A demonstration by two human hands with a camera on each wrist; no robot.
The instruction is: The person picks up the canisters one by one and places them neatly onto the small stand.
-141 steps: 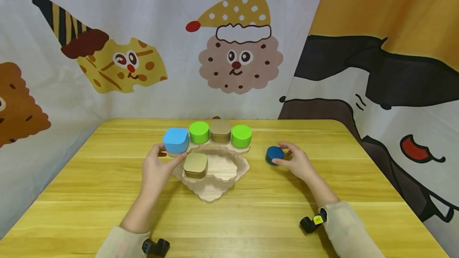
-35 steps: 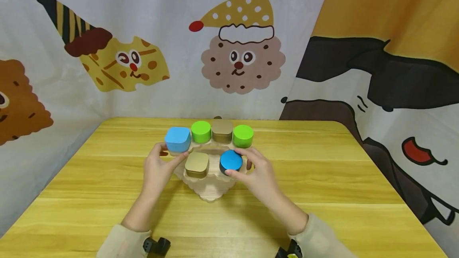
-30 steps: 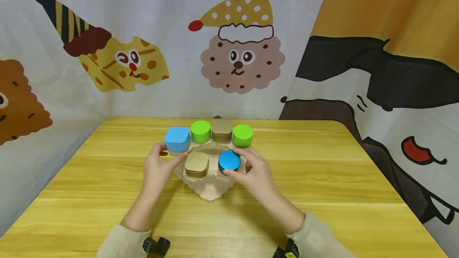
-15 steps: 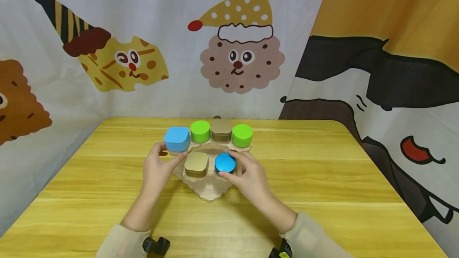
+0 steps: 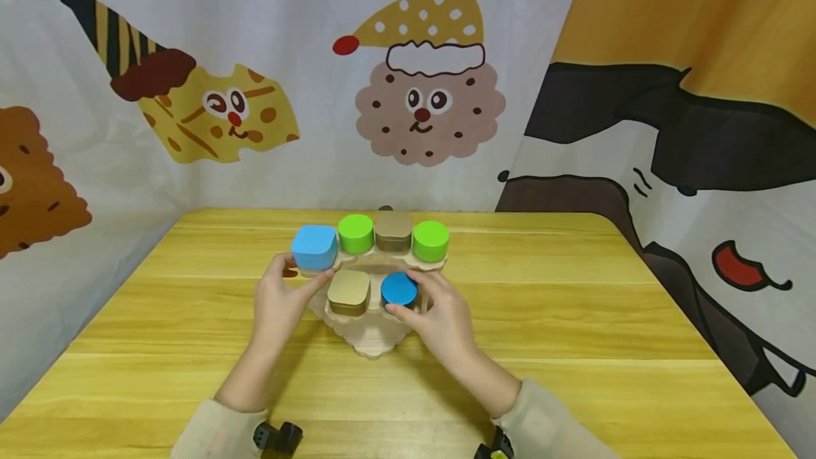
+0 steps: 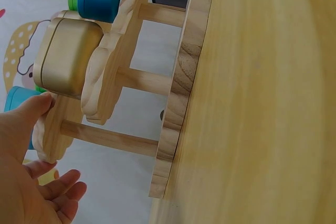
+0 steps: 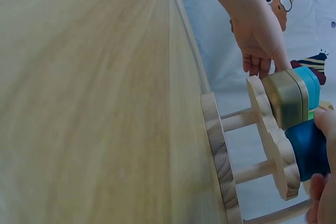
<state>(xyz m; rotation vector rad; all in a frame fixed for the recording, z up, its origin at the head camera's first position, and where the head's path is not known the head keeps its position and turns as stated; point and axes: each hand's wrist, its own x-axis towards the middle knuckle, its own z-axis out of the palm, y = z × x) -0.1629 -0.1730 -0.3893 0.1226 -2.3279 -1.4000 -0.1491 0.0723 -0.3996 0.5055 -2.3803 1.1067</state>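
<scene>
I see the right hand curled round the dark blue tin on the wooden stand; left hand pinches the stand's upper tier.

Table: yellow wood, plank grain.
Back wall: pale cloth — cartoon biscuits in hats.
Right wall: orange cloth — black-and-white cartoon shapes.
Light: soft, even.

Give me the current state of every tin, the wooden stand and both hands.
Dark blue tin: lidded, on lower tier, gripped by right hand.
Gold tin: lidded, on lower tier.
Light blue tin: lidded, upper tier.
Wooden stand: upright on table, steadied by left hand.
</scene>
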